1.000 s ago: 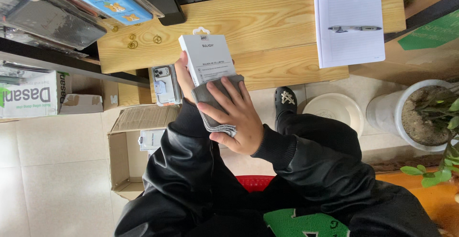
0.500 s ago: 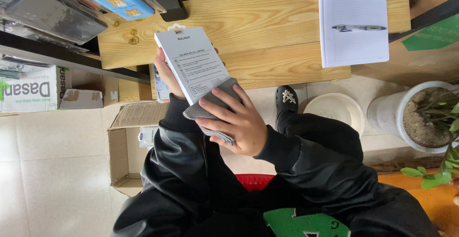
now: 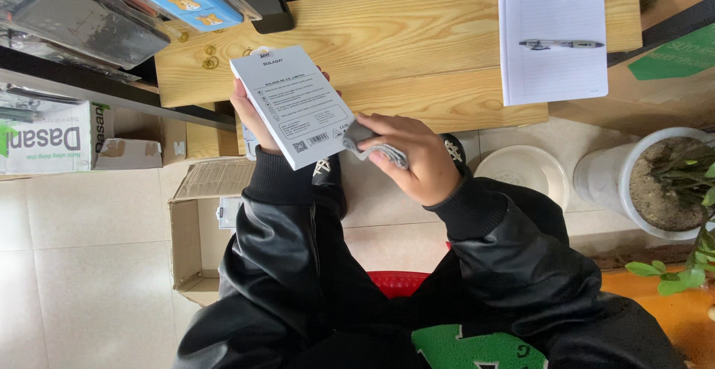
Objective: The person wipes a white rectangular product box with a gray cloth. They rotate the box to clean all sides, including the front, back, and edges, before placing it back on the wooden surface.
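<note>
Box (image 3: 294,105) now sits tilted in your left hand (image 3: 249,116), clear of the grey case (image 3: 376,145) your right hand (image 3: 413,157) pinches just right of it, at the worktop's (image 3: 417,34) near edge.

White flat package (image 3: 294,106) held tilted, printed back up, above desk edge; grey item (image 3: 372,144), possibly phone case, gripped beside it

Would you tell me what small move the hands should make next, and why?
Probably slide the grey phone case clear of the white flat retail package: the right hand grips the case at the package's lower edge while the left hand steadies it.
</note>
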